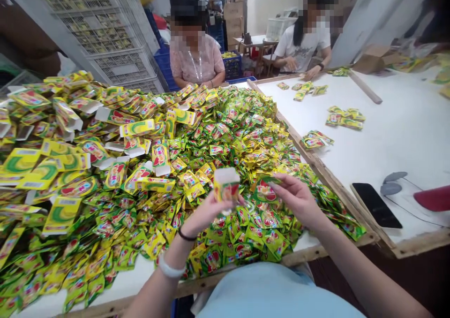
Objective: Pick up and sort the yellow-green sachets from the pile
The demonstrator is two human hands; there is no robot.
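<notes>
My left hand (215, 210) grips a small carton (227, 189), yellow, green and red, with a pale flap or open end at its top. To its right, my right hand (298, 197) pinches a small green sachet (266, 189) with a red print between thumb and fingers. Carton and sachet are apart, with a short gap between them. Under both hands spreads a large heap of green and yellow sachets (246, 140). Many more cartons (63, 212), several with flaps open, lie on the left part of the heap.
A wooden rail (323, 177) divides the heap from a white tabletop (397, 135) holding sachet bundles (346, 117), a phone (376, 205) and sunglasses (393, 182). Two people sit across the table. Stacked white crates (128, 69) stand at back left.
</notes>
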